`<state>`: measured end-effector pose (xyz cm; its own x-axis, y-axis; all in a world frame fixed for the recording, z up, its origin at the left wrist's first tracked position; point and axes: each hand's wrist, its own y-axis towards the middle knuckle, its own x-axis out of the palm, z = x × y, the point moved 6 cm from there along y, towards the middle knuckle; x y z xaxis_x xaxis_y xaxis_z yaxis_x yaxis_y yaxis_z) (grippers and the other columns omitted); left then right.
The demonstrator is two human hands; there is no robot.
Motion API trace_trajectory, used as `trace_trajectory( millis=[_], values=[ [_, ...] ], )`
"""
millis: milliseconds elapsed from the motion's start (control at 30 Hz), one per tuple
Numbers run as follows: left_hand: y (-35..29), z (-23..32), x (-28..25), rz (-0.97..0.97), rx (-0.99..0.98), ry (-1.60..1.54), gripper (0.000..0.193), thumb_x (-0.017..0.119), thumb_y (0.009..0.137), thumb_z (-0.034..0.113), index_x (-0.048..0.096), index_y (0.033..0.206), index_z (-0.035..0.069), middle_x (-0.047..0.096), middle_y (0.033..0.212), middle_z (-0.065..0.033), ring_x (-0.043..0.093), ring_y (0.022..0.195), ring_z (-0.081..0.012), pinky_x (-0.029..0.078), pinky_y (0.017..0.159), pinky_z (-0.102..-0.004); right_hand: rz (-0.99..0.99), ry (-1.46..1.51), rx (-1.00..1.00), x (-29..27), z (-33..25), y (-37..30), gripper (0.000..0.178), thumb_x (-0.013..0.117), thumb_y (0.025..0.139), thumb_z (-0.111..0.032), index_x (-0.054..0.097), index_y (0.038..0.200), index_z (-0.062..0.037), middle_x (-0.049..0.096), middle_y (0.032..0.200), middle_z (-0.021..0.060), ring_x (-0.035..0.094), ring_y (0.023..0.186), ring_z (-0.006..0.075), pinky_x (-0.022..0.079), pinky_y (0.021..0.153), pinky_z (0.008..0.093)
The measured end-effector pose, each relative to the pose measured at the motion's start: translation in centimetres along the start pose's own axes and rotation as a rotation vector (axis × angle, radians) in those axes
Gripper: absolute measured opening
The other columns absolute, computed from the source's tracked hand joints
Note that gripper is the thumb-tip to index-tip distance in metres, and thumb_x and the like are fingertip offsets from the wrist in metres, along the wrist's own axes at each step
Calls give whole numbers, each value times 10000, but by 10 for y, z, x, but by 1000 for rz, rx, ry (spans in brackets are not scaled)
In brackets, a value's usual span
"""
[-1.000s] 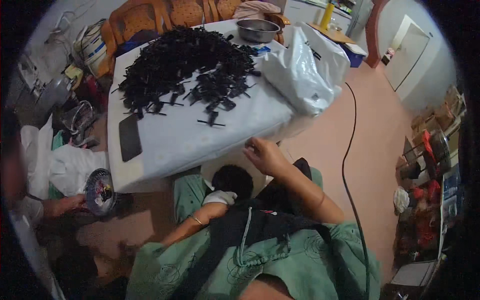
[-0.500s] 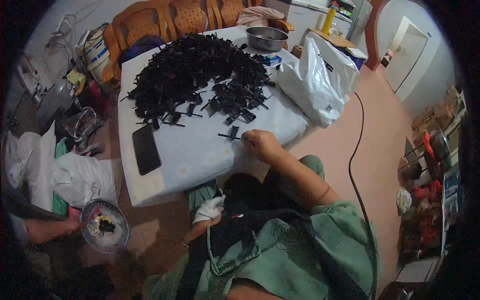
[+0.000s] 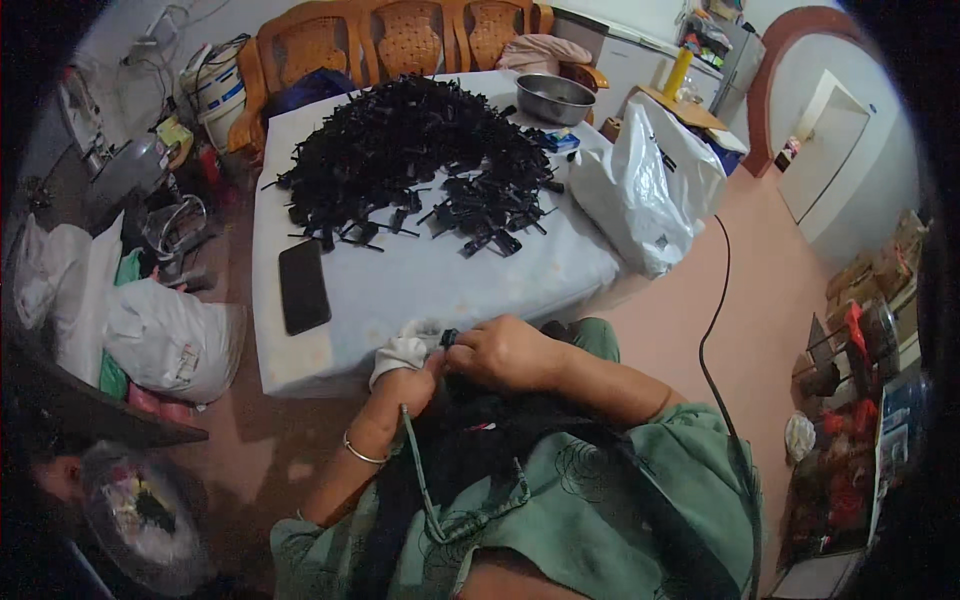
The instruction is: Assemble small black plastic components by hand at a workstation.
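Lower centre of the frame, at the table's [image 3: 350,352] near edge: right hand [image 3: 508,352] closed, fingertips gripping a small black part [image 3: 449,339]; left hand [image 3: 412,386], partly covered by white cloth [image 3: 398,358], just beside that part, its grip cannot be told; heap of black parts [image 3: 400,140] at upper centre; dark phone [image 3: 304,287] left of centre; white plastic bag [image 3: 640,190] upper right.

The person [image 3: 560,500] is wearing a ring-patterned green top [image 3: 625,480] and 1 silvery bangle [image 3: 362,454]; white fabric [image 3: 398,358] is partly covering the left hand [image 3: 408,380].
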<state>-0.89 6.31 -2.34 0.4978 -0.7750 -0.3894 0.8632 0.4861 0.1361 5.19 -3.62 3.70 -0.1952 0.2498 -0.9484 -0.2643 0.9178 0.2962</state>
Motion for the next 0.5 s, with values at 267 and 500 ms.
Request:
trace_trajectory(
  millis=[267,500],
  values=[
    [-2,31,42,-222,261,-284,266,533,814,104,500,1073,57,595,796,-59,545,585,-121,447,447,-234,154,172,103,-4,11,-43,154,560,742,-166,507,834,-55,527,671,130,554,612,314,443,531,405],
    [-11,71,75,-211,43,-207,243,517,791,41,488,1031,14,558,764,-45,524,561,-109,443,473,-235,590,470,473,-13,40,-94,283,585,791,-261,443,785,-17,506,660,189,523,639,376,411,537,414]
  ],
)
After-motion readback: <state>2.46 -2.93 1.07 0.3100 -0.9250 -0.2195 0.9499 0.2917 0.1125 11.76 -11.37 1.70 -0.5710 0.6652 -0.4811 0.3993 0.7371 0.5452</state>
